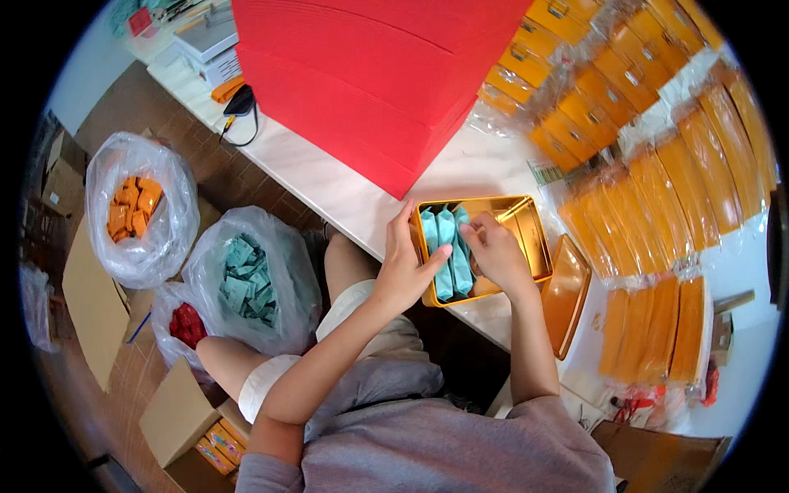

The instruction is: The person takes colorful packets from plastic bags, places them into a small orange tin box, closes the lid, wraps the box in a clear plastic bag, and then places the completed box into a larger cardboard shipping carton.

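An open gold tin [523, 228] sits at the near edge of the white table, with teal wrapped packets [445, 230] standing in a row in its left half. My left hand [404, 271] grips the tin's left side, its thumb reaching over onto the packets. My right hand [496, 253] is inside the tin, fingers bent round the rightmost teal packet; what lies under that hand is partly hidden. The tin's right part shows bare gold. A gold lid [569, 292] lies just right of the tin.
A tall red box [370, 82] stands behind the tin on the table [308, 177]. Several yellow tins in plastic [657, 205] fill the right. Bags of orange [133, 205], teal [246, 275] and red packets [186, 323] sit left, with cartons [177, 411] below.
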Tool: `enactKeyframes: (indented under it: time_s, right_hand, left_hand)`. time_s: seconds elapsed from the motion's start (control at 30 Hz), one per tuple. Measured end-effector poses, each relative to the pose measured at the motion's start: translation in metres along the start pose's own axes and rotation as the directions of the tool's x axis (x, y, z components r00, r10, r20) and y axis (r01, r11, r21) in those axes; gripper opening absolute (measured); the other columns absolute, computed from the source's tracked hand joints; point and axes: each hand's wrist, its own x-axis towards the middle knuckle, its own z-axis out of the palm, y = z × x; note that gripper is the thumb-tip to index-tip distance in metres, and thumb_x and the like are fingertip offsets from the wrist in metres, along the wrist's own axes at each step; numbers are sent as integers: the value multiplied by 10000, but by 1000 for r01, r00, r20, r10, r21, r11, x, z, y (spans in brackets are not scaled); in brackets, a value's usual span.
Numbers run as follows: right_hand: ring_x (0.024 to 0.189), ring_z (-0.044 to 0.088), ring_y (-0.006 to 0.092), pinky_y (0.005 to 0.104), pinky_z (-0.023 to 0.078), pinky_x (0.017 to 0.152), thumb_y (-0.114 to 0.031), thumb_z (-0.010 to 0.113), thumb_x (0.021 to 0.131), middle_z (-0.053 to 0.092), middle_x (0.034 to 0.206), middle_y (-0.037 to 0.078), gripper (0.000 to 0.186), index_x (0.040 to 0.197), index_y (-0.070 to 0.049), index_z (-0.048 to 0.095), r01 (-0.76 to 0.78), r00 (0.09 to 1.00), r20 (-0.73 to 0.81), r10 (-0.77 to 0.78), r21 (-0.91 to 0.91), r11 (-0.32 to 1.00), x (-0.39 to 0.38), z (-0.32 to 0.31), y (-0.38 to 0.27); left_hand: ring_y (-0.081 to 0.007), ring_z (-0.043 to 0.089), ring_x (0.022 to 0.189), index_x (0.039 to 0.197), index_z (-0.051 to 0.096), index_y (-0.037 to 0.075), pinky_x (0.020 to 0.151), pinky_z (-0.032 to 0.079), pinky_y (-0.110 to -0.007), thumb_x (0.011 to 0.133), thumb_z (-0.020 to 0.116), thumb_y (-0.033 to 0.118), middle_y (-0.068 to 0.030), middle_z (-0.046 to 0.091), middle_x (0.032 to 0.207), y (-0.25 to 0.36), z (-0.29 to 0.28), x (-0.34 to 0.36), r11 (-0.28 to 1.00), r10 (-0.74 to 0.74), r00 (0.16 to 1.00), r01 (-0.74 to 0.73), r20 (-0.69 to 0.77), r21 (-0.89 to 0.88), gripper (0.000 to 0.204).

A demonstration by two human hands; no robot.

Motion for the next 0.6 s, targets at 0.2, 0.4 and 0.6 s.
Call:
enactKeyframes:
  time_s: [0.2,0.4,0.6]
  right_hand:
    - [438,526,131,291,389,387,-315,464,975,544,560,68,331,917,-4,562,-268,963,20,267,127,955,-8,-4,-5]
    - [647,542,254,379,449,618,-186,520,951,563,720,167,226,890,31,540,63,870,-426,-248,-404,913,-20,8,-56]
    - [661,529,153,284,438,605,-98,567,901,569,742,88,137,813,5,551,644,763,54,-644,-136,753,-24,151,-197]
  left_hand:
    - [-199,506,1082,1204,507,50,934,429,-325,906,583,118,-101,490,1172,-26,-54,-31,994,15,973,-39,-228,-102,315]
    - [-103,568,927,1132,563,28,831,465,-256,950,515,114,-55,610,1038,-79,-146,-105,950,-186,902,63,-390,-307,207]
    - [-104,570,877,1070,575,19,815,460,-254,947,508,81,-45,621,938,-146,-231,-188,854,-473,550,96,-688,-511,153]
